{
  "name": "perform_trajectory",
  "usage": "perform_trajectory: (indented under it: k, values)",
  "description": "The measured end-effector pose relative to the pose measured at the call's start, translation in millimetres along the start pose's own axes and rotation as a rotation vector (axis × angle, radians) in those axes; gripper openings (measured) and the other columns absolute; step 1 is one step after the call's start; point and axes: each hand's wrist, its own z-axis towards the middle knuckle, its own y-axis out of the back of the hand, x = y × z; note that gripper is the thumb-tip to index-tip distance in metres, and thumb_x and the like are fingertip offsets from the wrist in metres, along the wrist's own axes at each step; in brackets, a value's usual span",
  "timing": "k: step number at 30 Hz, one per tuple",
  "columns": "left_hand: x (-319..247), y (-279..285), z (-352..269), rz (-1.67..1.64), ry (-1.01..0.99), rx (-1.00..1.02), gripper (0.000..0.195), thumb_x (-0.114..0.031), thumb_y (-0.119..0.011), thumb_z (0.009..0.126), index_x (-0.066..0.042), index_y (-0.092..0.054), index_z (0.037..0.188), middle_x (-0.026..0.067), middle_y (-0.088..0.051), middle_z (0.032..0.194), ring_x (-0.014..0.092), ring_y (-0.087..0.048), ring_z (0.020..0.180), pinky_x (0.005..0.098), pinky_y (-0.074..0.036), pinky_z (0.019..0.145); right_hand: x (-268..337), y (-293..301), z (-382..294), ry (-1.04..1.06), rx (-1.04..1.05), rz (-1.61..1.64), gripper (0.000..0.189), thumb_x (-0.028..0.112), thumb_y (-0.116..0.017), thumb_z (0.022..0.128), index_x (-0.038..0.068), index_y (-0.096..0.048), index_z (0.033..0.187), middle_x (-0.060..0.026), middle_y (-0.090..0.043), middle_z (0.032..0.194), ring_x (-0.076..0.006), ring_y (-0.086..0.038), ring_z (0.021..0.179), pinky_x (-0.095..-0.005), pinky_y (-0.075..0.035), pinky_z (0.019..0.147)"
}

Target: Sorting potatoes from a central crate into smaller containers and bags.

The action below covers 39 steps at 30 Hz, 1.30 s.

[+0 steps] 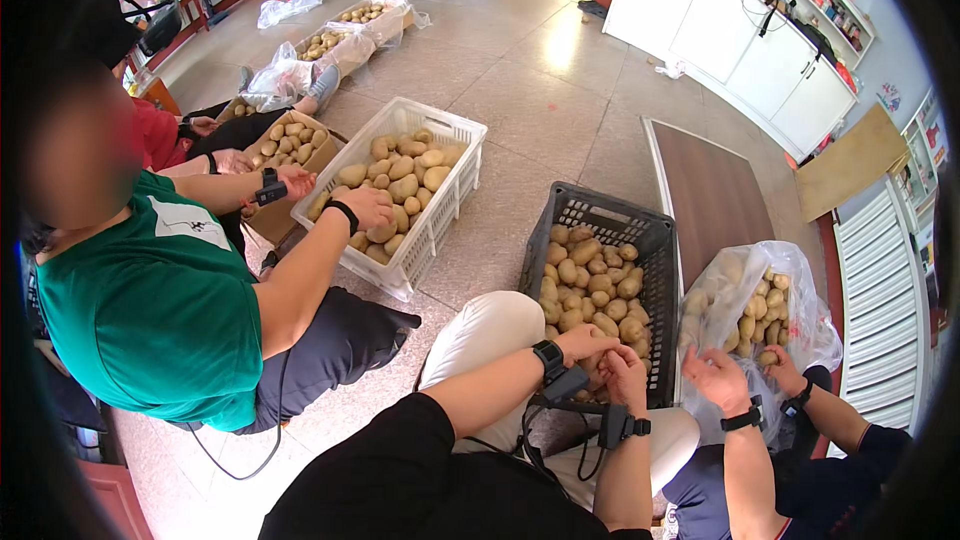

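Note:
Before me stands a black plastic crate (pixel 600 204) with many potatoes (pixel 600 281) in it. Over its near end, my left hand (pixel 586 345) and my right hand (pixel 624 371) come together, fingertips almost meeting. The fingers of both are bent inward. Whether something small is pinched between them cannot be made out. Potatoes lie just beneath and beyond the hands. Each of my wrists wears a strap with a dark device, and cables hang from these over my lap.
On the left, a person in green reaches into a white crate (pixel 442 229) of potatoes. At right, another person holds a potato (pixel 766 358) by a clear plastic bag (pixel 806 255) of potatoes. A brown board (pixel 709 191) lies beyond the black crate. Potato boxes (pixel 382 22) line the far left.

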Motion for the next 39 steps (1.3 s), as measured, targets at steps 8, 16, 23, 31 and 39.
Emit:
perform_trajectory:
  k: [8, 16, 23, 31, 39]
  values:
    - [13.4, 2.2, 5.7, -0.212, -0.067, -0.026, 0.021, -0.026, -0.057, 0.078, -0.005, -0.052, 0.078, 0.0016, -0.050, 0.057, 0.011, -0.047, 0.045, 0.0240, -0.036, 0.036, -26.0, 8.4, 9.6, 0.051, -0.187, 0.116, 0.021, 0.009, -0.051, 0.083, 0.003, -0.049, 0.103, -0.0064, -0.057, 0.088, -0.0128, -0.057, 0.070, -0.0236, -0.047, 0.058]
    - [-36.1, 59.5, -6.7, -0.874, -0.409, -0.129, 0.022, -0.023, -0.058, 0.080, -0.009, -0.045, 0.091, 0.0058, -0.052, 0.076, 0.011, -0.050, 0.058, 0.0190, -0.037, 0.040, -88.9, 3.9, 8.7, 0.260, -0.063, -1.099, 0.043, 0.021, -0.062, 0.072, 0.000, -0.047, 0.106, -0.0168, -0.056, 0.099, -0.0277, -0.057, 0.084, -0.0321, -0.045, 0.072]
    - [-32.9, 220.9, -14.0, -1.015, -0.635, -0.562, 0.028, -0.029, -0.050, 0.085, -0.006, -0.041, 0.099, 0.0109, -0.049, 0.078, 0.018, -0.047, 0.059, 0.0264, -0.042, 0.047, -62.8, -45.2, -13.2, 0.221, -0.208, -1.330, 0.036, 0.024, -0.059, 0.072, 0.003, -0.044, 0.097, -0.0210, -0.055, 0.092, -0.0376, -0.052, 0.086, -0.0430, -0.043, 0.072]
    - [-31.8, 295.5, -50.8, -1.230, -0.671, -1.129, 0.027, -0.007, -0.050, 0.080, 0.002, -0.042, 0.105, 0.0149, -0.050, 0.095, 0.026, -0.053, 0.076, 0.0315, -0.047, 0.059, -58.5, -47.6, -20.0, 0.093, -0.227, -1.372, 0.036, 0.025, -0.060, 0.072, 0.005, -0.043, 0.096, -0.0201, -0.055, 0.091, -0.0367, -0.053, 0.085, -0.0426, -0.043, 0.072]
    - [-56.5, 147.3, 9.3, -1.038, -0.534, -0.541, 0.019, -0.007, -0.045, 0.082, 0.008, -0.043, 0.094, 0.0165, -0.051, 0.093, 0.026, -0.053, 0.084, 0.0358, -0.047, 0.070, -51.8, -34.5, -11.6, 0.031, -0.174, -1.293, 0.047, 0.029, -0.057, 0.073, 0.006, -0.042, 0.111, -0.0195, -0.052, 0.106, -0.0349, -0.050, 0.095, -0.0414, -0.041, 0.078]
